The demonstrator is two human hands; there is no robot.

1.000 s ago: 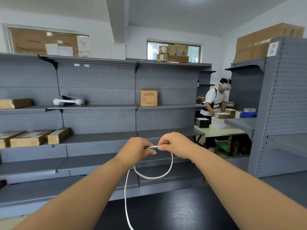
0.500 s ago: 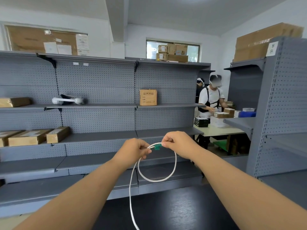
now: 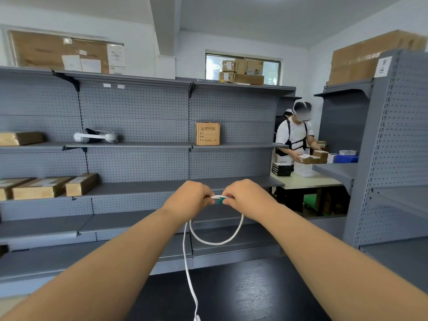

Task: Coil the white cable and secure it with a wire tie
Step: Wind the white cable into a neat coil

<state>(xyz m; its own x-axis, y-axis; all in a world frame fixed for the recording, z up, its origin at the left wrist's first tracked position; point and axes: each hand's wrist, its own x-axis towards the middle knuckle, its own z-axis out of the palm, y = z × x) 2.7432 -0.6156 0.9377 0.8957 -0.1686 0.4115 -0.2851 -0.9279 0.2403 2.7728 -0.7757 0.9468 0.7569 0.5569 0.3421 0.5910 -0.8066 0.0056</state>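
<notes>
A thin white cable hangs in one loop below my two hands, and its free end trails straight down past the bottom edge of the view. My left hand and my right hand are held out in front at chest height, almost touching, both pinching the top of the loop. Between the fingertips sits a small green piece on the cable; I cannot tell whether it is a plug or a tie. No separate wire tie shows.
Grey pegboard shelving fills the wall ahead, holding cardboard boxes, flat parcels and a white headset. A dark table lies below my arms. A person works at a table at the right, beside another grey rack.
My hands have come closer together and the loop has grown a little larger. The person at the right has straightened up and shifted.
</notes>
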